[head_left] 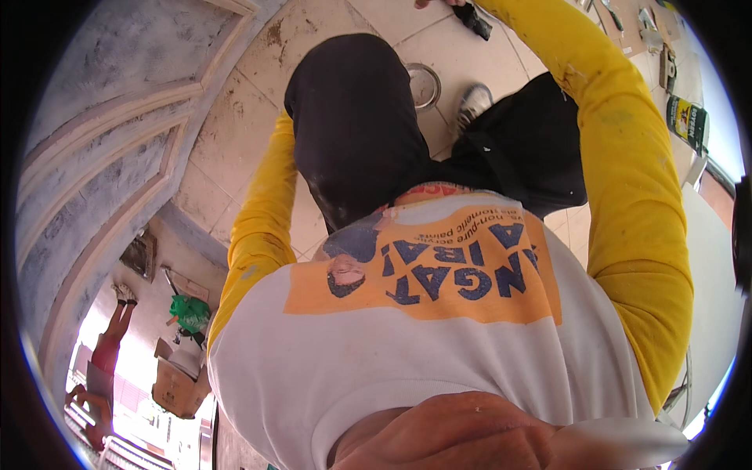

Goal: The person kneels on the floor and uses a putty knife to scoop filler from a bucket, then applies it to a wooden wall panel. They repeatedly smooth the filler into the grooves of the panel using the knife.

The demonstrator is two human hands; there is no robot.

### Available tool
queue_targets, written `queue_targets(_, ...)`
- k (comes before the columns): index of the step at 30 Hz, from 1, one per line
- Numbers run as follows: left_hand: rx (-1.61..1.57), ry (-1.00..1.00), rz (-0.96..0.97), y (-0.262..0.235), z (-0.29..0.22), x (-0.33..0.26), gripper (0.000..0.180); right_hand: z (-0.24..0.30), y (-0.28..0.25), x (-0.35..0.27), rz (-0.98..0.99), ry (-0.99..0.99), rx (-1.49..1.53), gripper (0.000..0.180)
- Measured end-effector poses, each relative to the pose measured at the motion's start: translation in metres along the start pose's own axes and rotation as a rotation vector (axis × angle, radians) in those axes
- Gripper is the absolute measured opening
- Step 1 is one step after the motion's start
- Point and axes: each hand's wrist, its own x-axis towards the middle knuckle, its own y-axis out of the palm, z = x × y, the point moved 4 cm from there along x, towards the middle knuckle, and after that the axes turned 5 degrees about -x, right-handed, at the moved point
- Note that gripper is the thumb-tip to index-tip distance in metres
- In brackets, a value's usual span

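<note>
My right arm, in a paint-smudged yellow sleeve [627, 172], reaches up to the top edge. Only a few bent fingers of my right hand [435, 2] show there, closed by a short dark, grey-smeared object [474, 22]; the rest of the hand is cut off. It appears to hold this object, whose kind I cannot make out. My left arm, in the other yellow sleeve [262, 211], passes behind my bent knee [352, 117], which hides my left hand. On the tiles between my legs lies a round metal lid or shallow pan [435, 95], near my shoe [473, 106].
A grey-smeared panelled wall [117, 133] with raised mouldings stands close at left. Several tools, including a flat-bladed one [649, 31], and a black-and-yellow container [688, 122] are at right. Beyond the wall are a cardboard box [178, 388], a green bag [189, 313] and another person [106, 356].
</note>
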Motion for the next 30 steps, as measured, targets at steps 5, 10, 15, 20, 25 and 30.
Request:
queue_targets(5,0.050,-0.034,-0.061,-0.072,-0.056,-0.017,0.075,0.056,0.005,0.018,0.165,-0.021,0.093,0.046)
queue_targets(10,0.206,0.064,-0.193,-0.106,-0.244,-0.105,0.055,0.074,0.034,0.044,0.362,0.015,0.154,0.051)
queue_targets(15,0.580,-0.165,-0.094,-0.032,-0.315,-0.133,0.065,0.083,0.054,0.066,0.569,0.084,0.221,0.057)
queue_targets(20,0.314,-0.326,0.110,0.010,-0.252,-0.069,0.074,0.086,0.080,0.082,0.835,0.160,0.324,0.064)
queue_targets(25,0.282,-0.523,0.169,-0.009,-0.213,-0.057,0.074,0.139,0.111,0.074,1.081,0.013,0.277,0.067)
queue_targets(30,0.227,-0.678,0.106,-0.046,-0.191,-0.052,0.079,0.174,0.118,0.060,1.200,-0.094,0.150,0.072)
